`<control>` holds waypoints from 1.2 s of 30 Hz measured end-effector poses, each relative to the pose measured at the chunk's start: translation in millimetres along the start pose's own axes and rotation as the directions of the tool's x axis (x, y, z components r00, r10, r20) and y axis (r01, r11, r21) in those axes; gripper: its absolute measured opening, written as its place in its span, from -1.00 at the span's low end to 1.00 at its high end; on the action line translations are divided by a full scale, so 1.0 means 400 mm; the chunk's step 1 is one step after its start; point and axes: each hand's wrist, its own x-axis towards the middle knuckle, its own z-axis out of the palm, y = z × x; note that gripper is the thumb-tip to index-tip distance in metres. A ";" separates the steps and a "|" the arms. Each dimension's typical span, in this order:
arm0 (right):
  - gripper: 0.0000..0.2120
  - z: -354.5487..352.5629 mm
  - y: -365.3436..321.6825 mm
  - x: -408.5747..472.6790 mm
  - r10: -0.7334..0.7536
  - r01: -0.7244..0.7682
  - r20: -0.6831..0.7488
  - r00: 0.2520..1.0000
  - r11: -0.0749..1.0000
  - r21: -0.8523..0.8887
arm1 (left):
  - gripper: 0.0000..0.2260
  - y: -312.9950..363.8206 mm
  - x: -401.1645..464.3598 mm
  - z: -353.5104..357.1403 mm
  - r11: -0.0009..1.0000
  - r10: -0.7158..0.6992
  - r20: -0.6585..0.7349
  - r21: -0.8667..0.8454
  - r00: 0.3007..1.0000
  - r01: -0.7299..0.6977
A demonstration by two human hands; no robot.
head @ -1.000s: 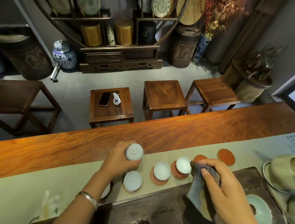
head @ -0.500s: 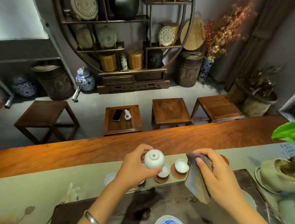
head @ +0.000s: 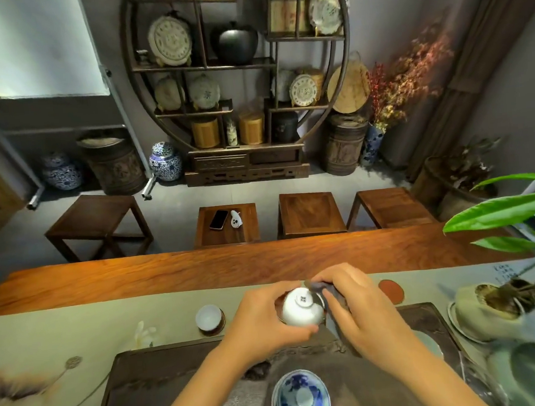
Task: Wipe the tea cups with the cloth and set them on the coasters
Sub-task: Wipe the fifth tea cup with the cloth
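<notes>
My left hand (head: 262,321) holds a white tea cup (head: 301,309) upside down, its stamped foot facing up, above the near edge of the runner. My right hand (head: 361,310) grips the dark grey cloth (head: 331,297) and presses it against the cup's right side. Another white cup (head: 208,317) stands upright on a brown coaster (head: 220,327) to the left. A bare red coaster (head: 391,290) lies to the right of my hands. The other cups and coasters are hidden behind my hands.
A dark tea tray (head: 183,369) lies below my hands, with a blue-and-white lidded bowl (head: 300,399) at its near edge. A potted plant (head: 492,307) with green leaves stands at the right. The orange wooden table (head: 169,271) stretches behind the runner; stools stand beyond it.
My hands have come together: the cloth now touches the upturned cup, where before it hung apart to the right. The view has tilted up and the cup sits nearer the tray.
</notes>
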 end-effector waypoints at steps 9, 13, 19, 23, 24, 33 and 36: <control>-0.82 0.005 -0.055 -0.022 -0.162 0.199 0.178 0.971 0.957 -0.210 | -0.57 0.040 -0.046 0.001 0.999 0.052 -0.075 0.011 0.996 -0.052; -0.83 0.003 -0.054 -0.023 -0.140 0.169 0.149 0.979 0.964 -0.207 | -0.58 0.042 -0.052 0.005 0.999 0.035 -0.105 0.009 0.994 -0.034; -0.84 0.002 -0.055 -0.014 -0.054 0.072 0.115 0.992 0.984 -0.160 | -0.55 0.046 -0.050 0.013 1.000 0.012 -0.139 0.031 0.990 -0.008; -0.81 -0.005 -0.048 0.000 0.024 -0.016 0.107 0.994 0.997 -0.075 | -0.56 0.047 -0.043 0.021 1.000 -0.011 -0.164 0.025 0.986 0.016; -0.80 -0.007 -0.045 0.004 0.031 -0.022 0.119 0.992 0.997 -0.071 | -0.55 0.047 -0.040 0.023 0.999 -0.018 -0.168 0.023 0.986 0.022; -0.75 -0.081 -0.012 0.041 0.034 -0.055 0.311 0.950 0.997 0.058 | -0.52 0.043 -0.019 0.004 0.996 0.038 -0.125 0.083 0.991 -0.028; -0.72 -0.123 0.014 0.041 0.081 -0.083 0.014 0.997 0.987 0.137 | -0.51 0.045 0.003 -0.036 0.990 0.049 -0.157 0.140 0.986 -0.027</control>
